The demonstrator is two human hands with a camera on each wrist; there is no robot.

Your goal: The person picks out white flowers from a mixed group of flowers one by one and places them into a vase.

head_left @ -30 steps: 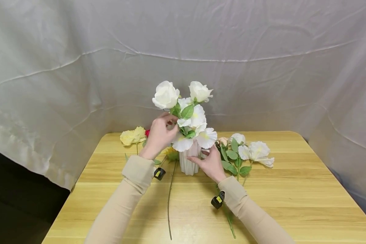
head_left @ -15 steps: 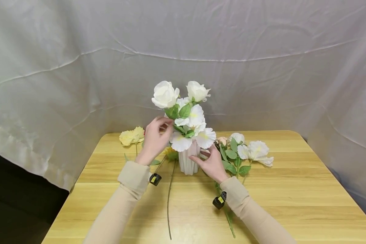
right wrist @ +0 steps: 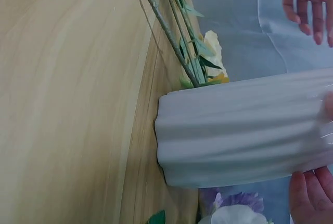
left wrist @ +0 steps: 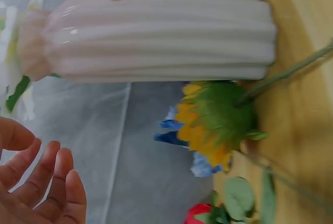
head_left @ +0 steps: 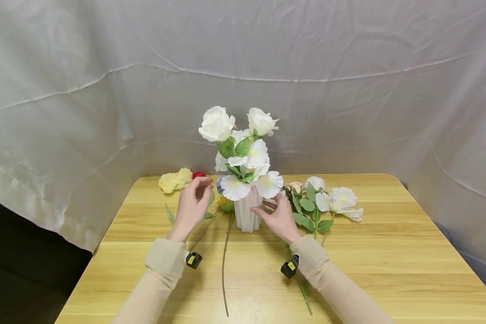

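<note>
A ribbed white vase [head_left: 248, 213] stands upright on the table, holding a white rose [head_left: 217, 124], a second white rose [head_left: 262, 121] and white ruffled flowers [head_left: 258, 153] with green leaves. My right hand [head_left: 281, 218] grips the vase's right side; in the right wrist view its fingers [right wrist: 309, 195] press one side while the thumb lies on the wall. Left of the vase, my left hand [head_left: 193, 207] hovers apart from the bouquet, its fingers loosely bent. Nothing lies between those fingers [left wrist: 54, 182] in the left wrist view.
Beside the vase's left lies a sunflower [head_left: 226, 204], its stem pointing forward. Further left are a yellow flower [head_left: 174, 181] and a red rose [head_left: 197, 174]. White flowers [head_left: 342, 200] and green leaves [head_left: 308, 205] lie on the right. A grey curtain [head_left: 243, 54] hangs behind.
My left hand has drawn away from the flowers, down and to the left. The vase and its flowers have shifted slightly left, with my right hand still at the vase.
</note>
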